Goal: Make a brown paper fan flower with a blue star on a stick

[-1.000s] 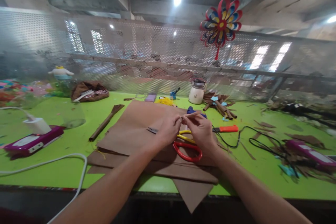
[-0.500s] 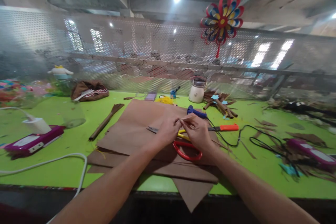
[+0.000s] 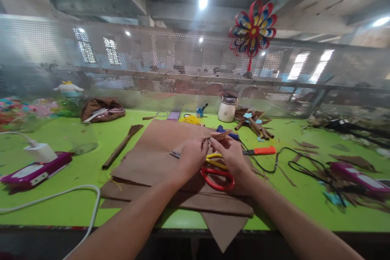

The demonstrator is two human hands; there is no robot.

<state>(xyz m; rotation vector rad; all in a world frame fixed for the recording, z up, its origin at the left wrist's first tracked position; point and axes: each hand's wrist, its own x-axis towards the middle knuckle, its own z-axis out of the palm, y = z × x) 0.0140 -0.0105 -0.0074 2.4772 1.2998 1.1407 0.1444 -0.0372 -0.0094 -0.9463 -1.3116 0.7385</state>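
Above the middle of the table my left hand [image 3: 192,155] and my right hand [image 3: 230,152] meet, fingertips pinched together on a small folded piece of brown paper [image 3: 222,134]. The piece points off to the right from between the fingers. Under the hands lie scissors [image 3: 217,179] with red and yellow handles; their dark blades show left of my left hand. They rest on a stack of brown paper sheets [image 3: 158,142], one corner of which hangs over the table's front edge. A dark blue tool handle [image 3: 226,132] lies just behind my right hand.
An orange-handled knife [image 3: 264,150] and a black cable [image 3: 286,150] lie to the right. Rolled brown paper [image 3: 122,146] and a purple power strip [image 3: 38,170] are at the left. Behind stand a white jar [image 3: 227,109] and brown paper rolls [image 3: 252,124]. Paper scraps lie far right.
The view has tilted up slightly, so everything sits a little lower. Both hands stay pinched together; the brown paper piece now shows more, pointing right.
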